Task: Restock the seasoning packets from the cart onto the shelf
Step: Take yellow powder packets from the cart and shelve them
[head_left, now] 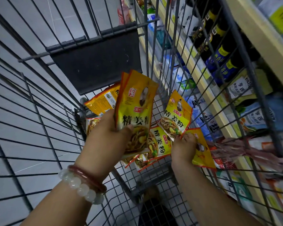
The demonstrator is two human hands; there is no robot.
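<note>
So this looks like the gathering step: packets are being collected out of the cart [39,98], nothing on the shelf [222,123] yet as far as I can tell. The left hand [108,132] has thumb and fingers clamped on a small stack of packets [135,101], held upright with its long axis running bottom to top, leaning slightly right. The right hand [184,147] pinches one single packet [176,116] by its lower corner, tilted up-left. More loose packets [158,145] lie on the cart floor. Next move probably calls for adding that single to the stack, then turning right toward the shelf.
</note>
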